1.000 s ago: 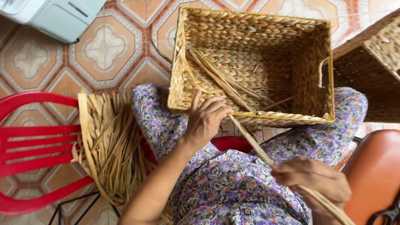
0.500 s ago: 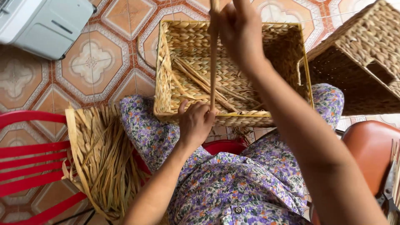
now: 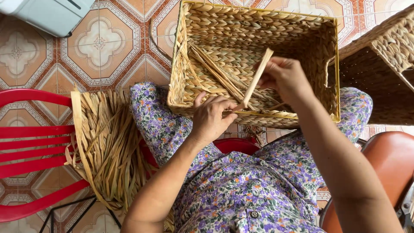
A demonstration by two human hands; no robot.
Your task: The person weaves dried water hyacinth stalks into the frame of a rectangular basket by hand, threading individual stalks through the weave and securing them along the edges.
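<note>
Far out to the left hand's left: a grey-white plastic casing (image 3: 47,15) on the patterned floor tiles (image 3: 101,43), then a red plastic chair (image 3: 30,151) carrying a loose bundle of dried flat reed strips (image 3: 110,146), just beside the left forearm. Next, the left hand (image 3: 213,118), fingers curled and pressed on the near rim of a rectangular woven seagrass basket (image 3: 207,56) resting on the lap, thumb and fingertips pinching the lower end of a single reed strip (image 3: 255,80) against that rim. Rising from that pinch up and to the right, the strip, straight and flat, upper end closed between thumb and fingers of the right hand (image 3: 286,77), held over the basket's open inside. More loose strips lying slantwise within the basket, below and between both hands. Probably light and fairly stiff along its length, yet likely to crease or split if bent sharply; best gripped by the flat faces near the end, not the thin edges. Basket itself probably light, rigid enough at the braided rim for a firm hold. Right of the right hand: a second, darker woven basket (image 3: 379,82) tilted on its side, and below it an orange-brown seat (image 3: 386,172).
</note>
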